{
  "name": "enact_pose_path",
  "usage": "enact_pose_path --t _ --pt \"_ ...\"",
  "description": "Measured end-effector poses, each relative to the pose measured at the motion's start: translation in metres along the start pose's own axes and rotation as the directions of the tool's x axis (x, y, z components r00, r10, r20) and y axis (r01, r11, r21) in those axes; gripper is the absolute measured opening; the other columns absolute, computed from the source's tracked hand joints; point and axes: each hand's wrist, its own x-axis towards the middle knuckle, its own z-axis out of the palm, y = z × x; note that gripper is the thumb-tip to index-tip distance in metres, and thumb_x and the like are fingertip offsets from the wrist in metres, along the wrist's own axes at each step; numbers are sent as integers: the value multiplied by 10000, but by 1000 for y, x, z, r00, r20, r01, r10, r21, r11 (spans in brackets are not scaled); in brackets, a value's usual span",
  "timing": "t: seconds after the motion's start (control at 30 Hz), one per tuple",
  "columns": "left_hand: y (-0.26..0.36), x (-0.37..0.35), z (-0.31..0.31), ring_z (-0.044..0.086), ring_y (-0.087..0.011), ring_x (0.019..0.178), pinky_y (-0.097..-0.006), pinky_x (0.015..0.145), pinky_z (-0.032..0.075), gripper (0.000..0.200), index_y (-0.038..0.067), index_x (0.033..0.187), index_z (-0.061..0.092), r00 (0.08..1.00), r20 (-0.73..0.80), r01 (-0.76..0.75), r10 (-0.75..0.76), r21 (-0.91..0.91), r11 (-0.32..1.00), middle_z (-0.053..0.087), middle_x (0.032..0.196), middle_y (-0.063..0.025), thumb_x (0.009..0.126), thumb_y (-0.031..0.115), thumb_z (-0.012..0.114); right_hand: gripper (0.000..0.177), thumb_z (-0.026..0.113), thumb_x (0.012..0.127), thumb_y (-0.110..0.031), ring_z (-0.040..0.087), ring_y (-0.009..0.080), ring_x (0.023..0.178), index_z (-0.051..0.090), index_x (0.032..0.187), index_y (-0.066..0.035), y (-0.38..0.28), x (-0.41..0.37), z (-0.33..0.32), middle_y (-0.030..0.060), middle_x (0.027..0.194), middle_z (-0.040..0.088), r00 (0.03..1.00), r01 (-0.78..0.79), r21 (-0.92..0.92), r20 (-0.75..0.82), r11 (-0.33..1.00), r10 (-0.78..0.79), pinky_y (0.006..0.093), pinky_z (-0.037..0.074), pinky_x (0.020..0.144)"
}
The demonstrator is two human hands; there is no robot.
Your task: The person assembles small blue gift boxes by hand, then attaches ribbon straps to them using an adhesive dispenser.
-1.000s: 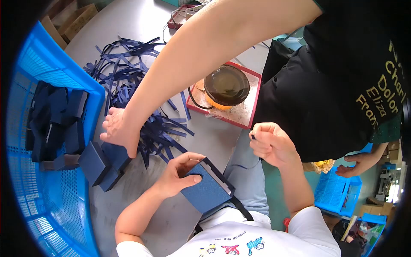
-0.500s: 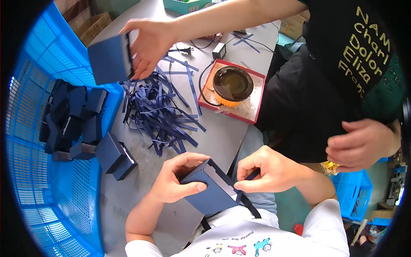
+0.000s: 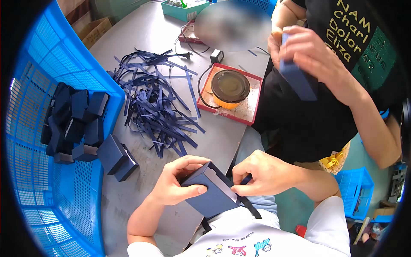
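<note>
A dark blue cardboard box (image 3: pixel 209 192) with a pale inner edge is tilted near my lap. My left hand (image 3: pixel 177 182) wraps round its upper left side, with the thumb flat on the front. At the box's right edge, my right hand (image 3: pixel 265 175) is closed in a pinch on a short dark blue strip (image 3: pixel 246 179), mostly hidden by the fingers. Left of my left hand, another blue box (image 3: pixel 115 158) rests on the table against the basket. A heap of loose dark blue ribbon strips (image 3: pixel 156 107) lies beyond my hands.
A tall blue plastic basket (image 3: pixel 81 205) on the left holds several dark blue boxes (image 3: pixel 75 115). A round pot of brown liquid (image 3: pixel 230 85) sits in a red-rimmed tray (image 3: pixel 252 109). A co-worker's hands (image 3: pixel 317 55) hold a blue box (image 3: pixel 299 81) at the upper right.
The co-worker's hand and blue box have left the area above the basket; a blue box is now held at the upper right. My hands have hardly moved.
</note>
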Motion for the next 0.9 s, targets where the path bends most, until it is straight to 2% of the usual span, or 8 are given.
enact_pose_path --t 0.27,0.33,0.37,0.47,0.53,0.63,0.77,0.9 --pt "-6 1 2 589 -137 896 -254 787 463 516 -31 1164 500 999 -40 11 -12 -8 1000 619 993 -115 710 55 729 199 603 717 -188 617 290 637 619 708 11 11 2 12 148 676 629 991 -16 -218 -132 976 -13 347 499 633" --pt "-12 0 4 583 -135 897 -262 788 463 500 -20 1159 505 990 -121 68 -66 10 998 616 1007 -100 711 34 720 169 650 703 -158 594 264 545 615 679 6 28 7 19 113 604 604 962 80 -309 -225 948 -155 331 479 519" --pt "-22 1 -1 575 -133 913 -271 806 455 495 -14 1161 507 992 -113 59 -57 17 998 614 1008 -87 715 34 717 201 653 743 -200 609 261 605 621 733 -2 34 7 17 111 659 621 974 71 -314 -184 947 -134 331 492 572" --pt "-42 -2 -13 567 -108 881 -252 786 446 458 9 1155 517 994 -42 96 -101 -113 989 607 976 -50 747 111 698 328 625 834 -320 589 171 916 599 974 -24 62 8 3 79 936 623 942 255 143 -261 956 -212 307 456 800" --pt "-64 -2 -16 563 -102 873 -245 785 444 456 10 1165 511 993 2 117 -118 -92 989 599 974 -38 754 98 687 331 564 877 -338 562 152 960 564 1029 -44 69 12 7 65 992 601 895 407 588 -411 699 -175 296 442 832" --pt "-84 -5 -18 559 -97 875 -247 794 440 451 3 1171 506 974 90 217 -206 -131 967 598 982 -31 764 94 678 451 462 909 -434 573 192 974 533 1084 -24 81 24 4 99 1042 599 895 434 871 -389 229 -220 335 443 855" --pt "-101 -11 -20 611 -161 868 -303 783 493 482 -2 1138 522 971 77 240 -228 -270 932 623 987 -81 725 134 729 529 391 906 -488 585 241 963 617 993 -18 81 30 -1 116 993 630 896 438 898 -439 -39 -68 378 441 852" --pt "-101 -14 -24 621 -178 864 -311 778 506 458 -3 1139 518 981 81 193 -176 -347 918 627 981 -95 737 103 710 534 412 897 -490 603 258 923 644 939 -11 75 23 -8 125 948 651 880 469 875 -474 -120 -14 377 452 837"
